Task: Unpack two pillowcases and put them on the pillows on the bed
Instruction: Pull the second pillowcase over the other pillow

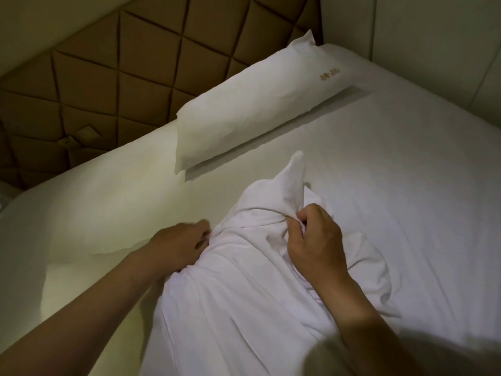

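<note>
Head view, nearest first: a rumpled white pillowcase lies on the bed toward its near edge. It runs away from the person, and one pointed corner sticks up at its far end. Both hands are on it, set apart on either side of the bunched far part. The left hand has its fingers curled into the cloth's left edge, gripping it as far as the blur lets me say. The right hand pinches a gathered fold between thumb and fingers. The cloth has bulk under it (a pillow inside, I would judge, though none of it shows bare).

Further on, along the head edge of the bed, a dressed pillow lies flat in a smooth white case. It has gold lettering near its right end and sits just beside the quilted brown headboard.

As for progress, one pillow looks finished and placed. No wrapping is in sight, so the unpacking seems to be over. The second case is only partway on. What I judge is left is drawing it fully over, squaring the corners and smoothing the creases, then laying that pillow at the head edge beside the first.
</note>
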`<action>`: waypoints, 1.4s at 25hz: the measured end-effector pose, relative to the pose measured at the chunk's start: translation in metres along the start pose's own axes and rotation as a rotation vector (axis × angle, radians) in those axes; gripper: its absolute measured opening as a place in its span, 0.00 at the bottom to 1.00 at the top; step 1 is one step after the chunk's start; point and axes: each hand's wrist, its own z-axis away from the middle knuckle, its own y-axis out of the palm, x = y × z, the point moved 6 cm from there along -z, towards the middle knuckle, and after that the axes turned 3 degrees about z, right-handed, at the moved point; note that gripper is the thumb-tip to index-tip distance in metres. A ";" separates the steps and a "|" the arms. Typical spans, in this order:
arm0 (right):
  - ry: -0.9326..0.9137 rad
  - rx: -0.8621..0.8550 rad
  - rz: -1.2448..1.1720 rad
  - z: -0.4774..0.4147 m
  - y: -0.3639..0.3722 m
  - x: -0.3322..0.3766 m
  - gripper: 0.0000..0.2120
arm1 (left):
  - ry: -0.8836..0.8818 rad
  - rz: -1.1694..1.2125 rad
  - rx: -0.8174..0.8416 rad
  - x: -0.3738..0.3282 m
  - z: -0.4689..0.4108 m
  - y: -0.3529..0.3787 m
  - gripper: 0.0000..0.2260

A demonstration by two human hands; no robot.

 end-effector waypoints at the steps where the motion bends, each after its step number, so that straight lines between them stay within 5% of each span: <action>1: -0.025 -0.006 0.005 0.001 0.002 0.001 0.12 | 0.074 -0.019 -0.038 -0.012 -0.009 -0.013 0.12; 3: -0.052 -0.008 0.004 0.002 0.005 0.000 0.12 | 0.177 0.235 -0.111 -0.045 -0.027 -0.040 0.16; 6: -0.050 0.007 -0.002 0.001 0.007 -0.005 0.11 | 0.104 0.802 0.071 -0.093 -0.041 -0.046 0.11; 12: -0.129 -0.106 0.120 -0.001 0.007 -0.003 0.11 | 0.079 0.705 0.036 -0.098 -0.050 -0.025 0.22; 15: -0.263 -0.156 0.241 0.001 0.002 0.015 0.14 | 0.010 0.829 0.044 -0.095 -0.046 -0.020 0.17; 19: -0.392 -0.115 0.341 0.013 0.009 0.039 0.06 | -0.158 1.003 0.032 -0.083 -0.039 -0.013 0.13; 26: -0.537 -0.052 0.230 0.035 0.021 0.069 0.07 | -0.128 1.009 0.040 -0.081 -0.036 -0.004 0.09; 31: -0.254 0.257 -0.019 0.031 0.044 0.049 0.08 | -0.108 1.400 0.143 -0.089 -0.029 0.003 0.18; 35: -0.155 0.172 -0.157 0.019 0.031 0.039 0.14 | -0.041 1.197 -0.003 -0.087 -0.035 0.000 0.21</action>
